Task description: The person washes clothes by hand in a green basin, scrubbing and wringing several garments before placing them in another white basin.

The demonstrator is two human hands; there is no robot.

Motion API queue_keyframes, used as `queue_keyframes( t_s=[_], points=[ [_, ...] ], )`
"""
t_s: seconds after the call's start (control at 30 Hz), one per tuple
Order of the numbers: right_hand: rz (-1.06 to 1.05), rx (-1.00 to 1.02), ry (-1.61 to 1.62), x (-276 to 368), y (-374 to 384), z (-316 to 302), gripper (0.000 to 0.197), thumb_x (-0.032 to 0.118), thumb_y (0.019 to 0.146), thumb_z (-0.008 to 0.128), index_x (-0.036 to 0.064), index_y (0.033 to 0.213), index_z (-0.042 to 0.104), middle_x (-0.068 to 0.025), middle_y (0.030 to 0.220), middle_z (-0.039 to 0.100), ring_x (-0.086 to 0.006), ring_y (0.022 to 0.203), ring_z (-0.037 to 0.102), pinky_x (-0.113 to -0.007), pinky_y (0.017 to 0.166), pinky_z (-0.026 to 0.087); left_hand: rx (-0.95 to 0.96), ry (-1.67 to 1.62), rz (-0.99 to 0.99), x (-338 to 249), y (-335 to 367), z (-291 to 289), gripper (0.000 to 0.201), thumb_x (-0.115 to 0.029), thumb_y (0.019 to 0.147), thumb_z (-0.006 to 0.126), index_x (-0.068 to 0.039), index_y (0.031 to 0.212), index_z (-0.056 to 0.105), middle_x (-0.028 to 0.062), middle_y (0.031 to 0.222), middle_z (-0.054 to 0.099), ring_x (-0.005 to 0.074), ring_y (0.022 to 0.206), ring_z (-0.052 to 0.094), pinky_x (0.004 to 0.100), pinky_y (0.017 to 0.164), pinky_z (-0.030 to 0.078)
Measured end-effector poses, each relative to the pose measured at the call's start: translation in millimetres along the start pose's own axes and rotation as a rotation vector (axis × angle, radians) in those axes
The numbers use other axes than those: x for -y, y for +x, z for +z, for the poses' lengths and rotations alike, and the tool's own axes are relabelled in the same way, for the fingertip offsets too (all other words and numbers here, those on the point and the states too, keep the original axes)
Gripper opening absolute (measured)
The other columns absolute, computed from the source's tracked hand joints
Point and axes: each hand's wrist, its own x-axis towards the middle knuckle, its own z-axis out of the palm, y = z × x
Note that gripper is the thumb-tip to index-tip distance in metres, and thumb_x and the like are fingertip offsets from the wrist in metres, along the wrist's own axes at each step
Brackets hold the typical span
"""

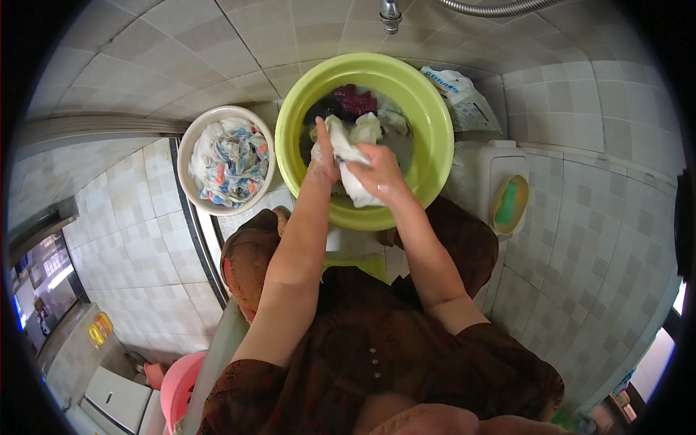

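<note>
Over a large yellow-green basin (439, 156), both hands grip a wet white cloth (341, 136) that is bunched between them. My left hand (325, 154) closes on its left side, its fingers partly hidden by the cloth. Around the right part my right hand (378, 172) is closed, and a white end hangs below it. Cloudy water fills the basin. A dark red garment (354, 100) lies in it toward the back, beside black cloth (316, 112) and a pale wet cloth (394, 118).
At the left stands a white basin (186, 185) heaped with patterned cloth (230, 161). A white and blue plastic bag (464, 101) leans behind right. Further right sits a dish (523, 190) with green soap (507, 203). A metal tap (391, 18) juts from the wall above. A pink tub (176, 388) is lower left.
</note>
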Motion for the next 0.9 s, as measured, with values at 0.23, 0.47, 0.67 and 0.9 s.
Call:
queue_keyframes(
  t_s=[0.23, 0.47, 0.67, 0.9],
  points=[
    [-0.430, 0.023, -0.237, 59.5, -41.1, 10.4, 0.020, 0.011, 0.071, 0.061, 0.0038, 0.089, 0.063, -0.0147, 0.079, 0.059, -0.0368, 0.074, 0.058, -0.038, 0.066, 0.048, 0.593, -0.294, 0.046, 3.6, 13.5, -24.4, 0.057, -0.053, 0.090, 0.037, -0.008, 0.123, 0.050, 0.0150, 0.115, 0.056, 0.0291, 0.101, 0.055, 0.0432, 0.089, 0.045],
    [-0.022, -0.380, -0.704, -33.9, 50.0, -12.0, 0.030, 0.032, 0.076, 0.052, 0.0080, 0.094, 0.060, -0.0195, 0.079, 0.062, -0.0397, 0.070, 0.061, -0.050, 0.066, 0.049, 0.165, 0.061, 0.084, -4.6, -21.7, 6.1, 0.038, -0.034, 0.093, 0.041, -0.005, 0.114, 0.054, 0.0140, 0.107, 0.062, 0.0272, 0.094, 0.062, 0.0431, 0.081, 0.052],
    [-0.122, -0.666, -0.681, -59.0, 40.2, -59.5, 0.033, 0.032, 0.079, 0.050, 0.0026, 0.090, 0.061, -0.0203, 0.093, 0.059, -0.0387, 0.084, 0.057, -0.046, 0.074, 0.045, -0.274, 1.363, 0.866, -3.3, -45.4, 21.2, 0.034, -0.033, 0.084, 0.050, -0.007, 0.102, 0.061, 0.0190, 0.086, 0.066, 0.0335, 0.081, 0.064, 0.0404, 0.072, 0.051],
    [0.057, 0.081, -0.653, -47.8, 14.3, -31.9, 0.067, 0.038, 0.071, 0.067, 0.0177, 0.131, 0.046, -0.0203, 0.129, 0.044, -0.0373, 0.115, 0.047, -0.041, 0.094, 0.042, -0.260, 2.236, 0.675, -4.0, -73.0, 1.7, 0.027, -0.028, 0.081, 0.055, -0.004, 0.090, 0.064, 0.0136, 0.086, 0.066, 0.0286, 0.082, 0.065, 0.0322, 0.069, 0.053]
  ],
)
